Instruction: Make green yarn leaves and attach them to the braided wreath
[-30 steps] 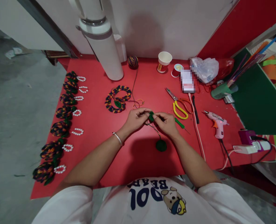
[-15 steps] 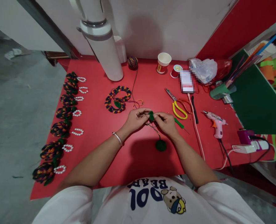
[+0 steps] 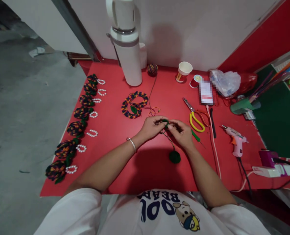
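Note:
Between my hands is a small green crocheted piece [image 3: 165,123], partly hidden by the fingers. My left hand [image 3: 154,126] pinches its left side, and my right hand [image 3: 181,131] grips the right side. Green yarn trails down from it to a dark green yarn ball [image 3: 174,157] on the table. Beyond my left hand lies a multicoloured braided strip [image 3: 127,112] curled into a loop, with a green leaf [image 3: 133,109] on it. A green-handled crochet hook [image 3: 195,135] rests just right of my right hand.
Several multicoloured yarn flowers [image 3: 76,129] line the table's left edge, with bead rings [image 3: 92,133] beside them. A white flask [image 3: 129,58], yarn ball [image 3: 152,69] and paper cup [image 3: 184,71] stand at the back. Scissors [image 3: 196,121], a phone [image 3: 206,92] and a pink glue gun [image 3: 237,140] lie right.
The view has turned slightly left, so the table's things appear further right. My fingers have shifted on the green piece, and the right hand's fingers now cover more of it.

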`<state>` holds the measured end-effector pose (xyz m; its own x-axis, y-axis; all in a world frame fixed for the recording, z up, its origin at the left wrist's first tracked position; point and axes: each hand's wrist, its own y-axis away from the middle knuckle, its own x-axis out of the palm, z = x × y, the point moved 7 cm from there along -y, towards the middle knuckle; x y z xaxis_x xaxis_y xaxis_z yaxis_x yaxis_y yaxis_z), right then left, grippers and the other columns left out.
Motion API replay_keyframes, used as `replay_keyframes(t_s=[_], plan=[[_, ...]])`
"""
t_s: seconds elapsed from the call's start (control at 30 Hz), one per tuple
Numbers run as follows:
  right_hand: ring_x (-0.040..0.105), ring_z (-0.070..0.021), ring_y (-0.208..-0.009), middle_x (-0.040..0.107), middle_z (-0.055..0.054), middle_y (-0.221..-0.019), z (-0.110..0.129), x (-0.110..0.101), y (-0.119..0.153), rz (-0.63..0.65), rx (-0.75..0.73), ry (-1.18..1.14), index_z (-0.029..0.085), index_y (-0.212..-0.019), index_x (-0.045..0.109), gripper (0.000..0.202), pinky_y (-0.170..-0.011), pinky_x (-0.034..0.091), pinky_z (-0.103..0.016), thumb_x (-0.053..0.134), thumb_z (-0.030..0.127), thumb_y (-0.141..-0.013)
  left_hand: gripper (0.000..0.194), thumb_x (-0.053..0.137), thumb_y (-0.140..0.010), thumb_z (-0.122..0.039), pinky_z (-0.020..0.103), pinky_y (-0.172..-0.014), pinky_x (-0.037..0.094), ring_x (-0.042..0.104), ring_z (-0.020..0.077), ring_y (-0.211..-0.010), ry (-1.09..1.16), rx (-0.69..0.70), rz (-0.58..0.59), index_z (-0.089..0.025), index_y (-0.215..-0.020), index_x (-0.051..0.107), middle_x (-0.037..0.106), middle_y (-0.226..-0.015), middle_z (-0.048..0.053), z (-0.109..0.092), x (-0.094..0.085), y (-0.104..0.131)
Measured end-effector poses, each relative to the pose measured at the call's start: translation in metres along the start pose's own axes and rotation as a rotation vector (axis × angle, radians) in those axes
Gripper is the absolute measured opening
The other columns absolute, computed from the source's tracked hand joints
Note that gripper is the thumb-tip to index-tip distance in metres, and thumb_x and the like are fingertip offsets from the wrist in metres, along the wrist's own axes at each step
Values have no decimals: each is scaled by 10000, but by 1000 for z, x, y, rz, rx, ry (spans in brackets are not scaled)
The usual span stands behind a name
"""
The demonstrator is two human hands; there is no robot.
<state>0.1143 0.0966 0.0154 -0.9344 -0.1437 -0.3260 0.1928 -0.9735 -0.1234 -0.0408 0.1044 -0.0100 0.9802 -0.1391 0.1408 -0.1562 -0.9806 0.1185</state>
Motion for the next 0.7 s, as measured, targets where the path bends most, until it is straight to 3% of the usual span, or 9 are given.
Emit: replay_keyframes(t_s=[0.17, 0.4, 0.7], plan=[[512, -101, -559, 732, -18, -886, -3, 3, 1, -10, 33, -10, 234, -1110, 687, 428, -514, 424, -248, 849, 468, -790, 278, 746, -810, -243, 197, -495, 511, 596, 79, -500, 77, -35, -43, -120, -1058, 738, 665, -694, -12, -4, 0, 2], [533, -118, -599, 680, -11, -796, 3, 2, 1, -30, -72, 57, 227, -940, 728, 181, -561, 428, -271, 749, 402, -897, 260, 684, -866, -238, 192, -513, 498, 613, 88, -490, 39, -3, 12, -104, -1081, 745, 646, -618, -17, -6, 0, 1], [563, -144, -628, 680, -16, -794, 1, -1, 2, -38, -41, 51, 236, -957, 728, 164, -592, 465, -294, 719, 391, -902, 307, 584, -882, -209, 203, -519, 487, 630, 102, -511, 38, 36, 43, -106, -1121, 746, 692, -669, 14, -6, -1, 2]])
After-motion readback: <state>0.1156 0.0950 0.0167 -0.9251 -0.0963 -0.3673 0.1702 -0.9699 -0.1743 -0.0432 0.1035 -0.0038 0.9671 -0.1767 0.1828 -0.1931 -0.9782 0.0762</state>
